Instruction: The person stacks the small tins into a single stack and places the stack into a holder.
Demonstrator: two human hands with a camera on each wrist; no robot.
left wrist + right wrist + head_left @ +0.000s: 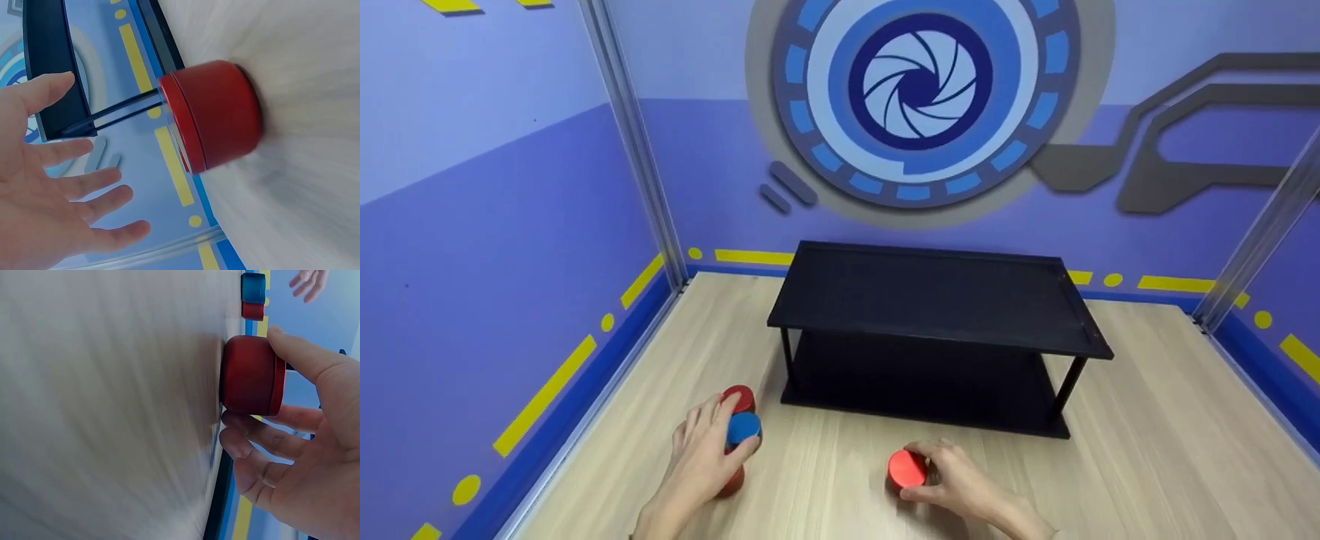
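Note:
On the left of the table stand a blue round canister [745,426], a red canister [740,396] behind it and another red canister [730,484] in front, partly hidden by my left hand [696,452]. That hand is over them with fingers spread; in the left wrist view its palm and fingers [62,174] are apart from a red lidded canister [219,115]. Nearer the middle, my right hand [960,480] holds a bright red canister [907,469] standing on the table. The right wrist view has the thumb on one side of this canister [250,377], fingers on the other.
A black two-level shelf [930,296] stands behind the hands on the wooden table [825,469], its posts [1069,386] at the corners. Blue-purple panels [510,262] with metal corner rails [634,142] enclose the table at the back and sides.

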